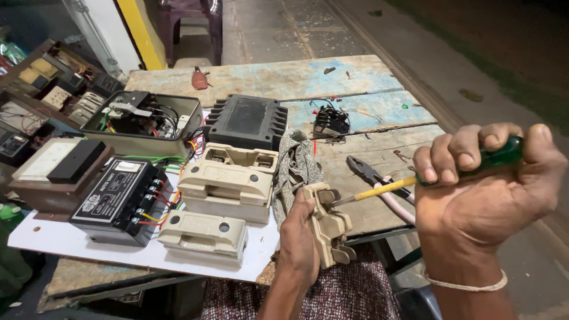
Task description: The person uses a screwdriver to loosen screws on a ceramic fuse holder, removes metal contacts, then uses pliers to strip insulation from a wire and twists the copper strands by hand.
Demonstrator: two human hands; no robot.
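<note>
The left hand [298, 237] holds a cream fuse carrier [328, 228] at the near edge of the table [355, 77], above the person's patterned lap cloth. The carrier stands roughly upright in the grip, long axis running near to far, with its contact end uppermost. The fingers are closed around its left side; the right face is exposed.

The right hand [486, 184] is to the right and slightly higher, closed in a full fist around the green handle of a screwdriver [415, 178]. The yellow shaft runs leftward and a little down from the fist — its long axis points straight at the top of the carrier. The tip meets the carrier near its upper end; whether it sits in a screw head cannot be made out at this size.

So the carrier lies left of the right hand, along the line of the shaft, and the left hand is the nearer to it — in fact gripping it.

On the table behind the shaft lie pliers [376, 178] with pale handles. To the left, on a white board [59, 240], stand cream fuse bases [228, 184], a black unit [121, 198] with coloured wires, and an open switch box [145, 121]. A grey rag [296, 163] lies just beyond the left hand.
</note>
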